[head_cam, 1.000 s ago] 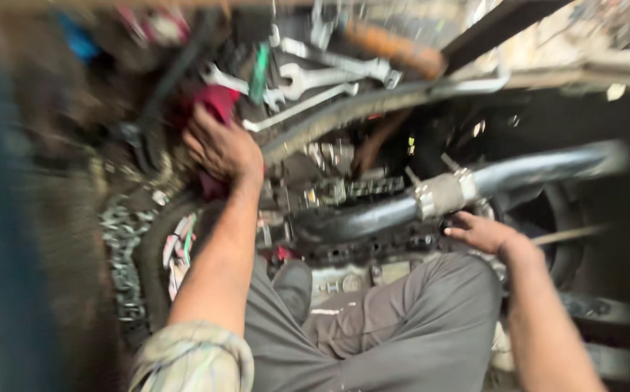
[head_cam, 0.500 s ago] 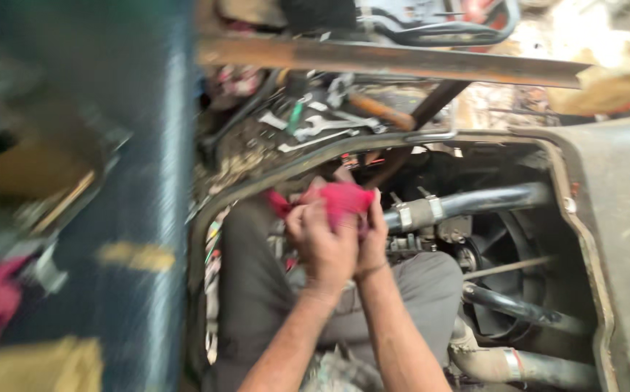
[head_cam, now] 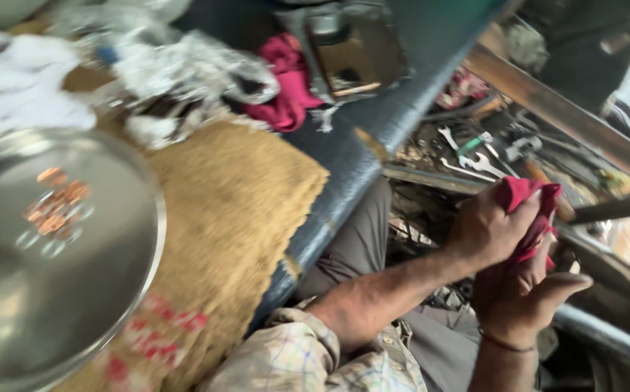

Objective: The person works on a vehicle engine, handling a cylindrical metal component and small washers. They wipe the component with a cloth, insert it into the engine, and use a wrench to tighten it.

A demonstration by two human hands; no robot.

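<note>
left hand (head_cam: 491,231), right hand (head_cam: 522,297), red rag (head_cam: 524,197) between

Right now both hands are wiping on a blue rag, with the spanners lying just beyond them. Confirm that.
Not quite: the rag is red, not blue. The head view shows the left hand and the right hand closed together on it, and the spanners do lie just beyond them.

Soft daylight, heavy motion blur

Pale glare washes the steel tray (head_cam: 61,254) far left of the left hand (head_cam: 485,229); right hand (head_cam: 522,294) sits shadowed, the red rag (head_cam: 525,196) between them smeared, wrenches (head_cam: 467,156) above soft
</note>
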